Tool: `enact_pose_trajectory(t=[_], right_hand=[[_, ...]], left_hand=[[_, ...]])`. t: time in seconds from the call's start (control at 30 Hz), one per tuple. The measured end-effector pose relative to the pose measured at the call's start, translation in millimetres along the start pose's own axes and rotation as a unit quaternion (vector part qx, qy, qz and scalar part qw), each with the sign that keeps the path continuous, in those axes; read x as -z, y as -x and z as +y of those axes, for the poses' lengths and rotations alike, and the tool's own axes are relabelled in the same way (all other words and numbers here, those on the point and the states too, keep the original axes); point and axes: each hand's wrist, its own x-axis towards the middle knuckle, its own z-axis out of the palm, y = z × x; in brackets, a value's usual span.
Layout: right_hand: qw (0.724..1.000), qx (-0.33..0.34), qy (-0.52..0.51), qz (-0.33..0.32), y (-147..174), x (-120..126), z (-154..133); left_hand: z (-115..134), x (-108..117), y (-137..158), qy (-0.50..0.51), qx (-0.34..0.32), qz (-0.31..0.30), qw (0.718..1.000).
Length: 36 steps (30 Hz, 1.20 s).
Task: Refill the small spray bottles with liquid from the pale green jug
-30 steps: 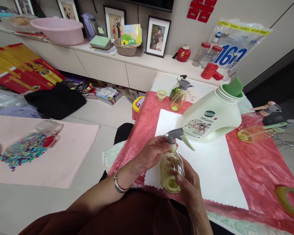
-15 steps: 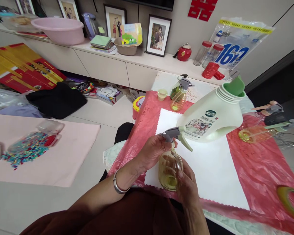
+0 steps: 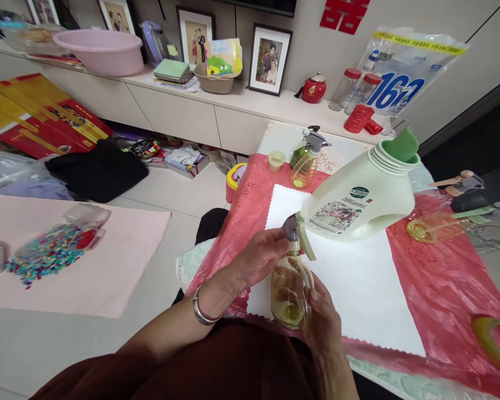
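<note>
On the near side of the pale green jug, a clear, yellowish spray bottle is held roughly upright. The left hand has its grip pinched on the grey trigger head, near its base; the right hand has its grip closed about the bottle's body. Under the jug lies a white sheet with a scalloped edge, on the red-covered surface. The jug's label reads "SilkGarden"; the green emblem above it carries white characters too small to read with certainty. Right of the jug, a yellow-tinted sprayer lies tilted. Beyond the jug, a transparent bag bears a large blue "16", the following character being unclear. Above and beyond the jug, a red cut-out on the wall displays "囍".
</note>
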Motion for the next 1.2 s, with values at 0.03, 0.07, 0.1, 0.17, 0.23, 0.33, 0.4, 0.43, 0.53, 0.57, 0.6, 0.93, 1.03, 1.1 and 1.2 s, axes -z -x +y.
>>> enact_pose_trajectory(t=[0.03,0.07,0.1,0.17,0.23,0.33,0.4,0.43,0.53,0.57,0.6,0.93,1.03,1.1,1.2], right_hand=[[1.000,-0.006,-0.012,-0.002,0,-1,0],[1.000,-0.011,-0.020,0.000,-1,-2,-1],[1.000,-0.015,-0.023,0.007,-1,-3,-1],[0.999,-0.016,-0.017,0.022,-2,-5,-1],[0.999,-0.013,-0.007,0.028,-3,-6,0],[1.000,-0.002,-0.015,0.025,-3,-8,1],[0.999,0.008,-0.033,0.018,-3,-8,3],[0.999,0.011,-0.040,0.012,-3,-8,3],[0.998,0.016,-0.056,-0.001,-2,-8,4],[0.998,0.015,-0.059,-0.004,-2,-8,4],[0.998,0.015,-0.061,-0.006,-2,-8,4],[0.996,-0.025,-0.081,0.013,-2,-7,5],[0.993,-0.047,-0.098,0.039,-1,-8,4],[0.991,-0.055,-0.114,0.045,0,-9,3],[0.989,-0.053,-0.130,0.045,-1,-11,2]], left_hand=[[0,-1,1,-0.004,0.001,0.002,1.000],[0,-2,1,-0.002,0.002,0.005,1.000],[0,-2,2,0.003,0.004,0.007,1.000],[-1,-3,2,0.015,0.005,0.008,1.000],[-3,-4,2,0.023,0.005,0.011,1.000],[-4,-6,2,0.026,0.006,0.029,0.999],[-4,-9,2,0.015,0.008,0.043,0.999],[-5,-10,2,0.007,0.007,0.047,0.999],[-6,-11,2,-0.007,0.005,0.056,0.998],[-6,-10,2,-0.009,0.007,0.063,0.998],[-6,-10,1,-0.010,0.011,0.069,0.997],[-8,4,-6,0.024,0.024,0.040,0.999],[-7,4,-5,0.028,0.012,0.026,0.999],[-8,3,-3,0.039,0.009,0.018,0.999],[-9,1,0,0.048,0.009,0.017,0.999]])
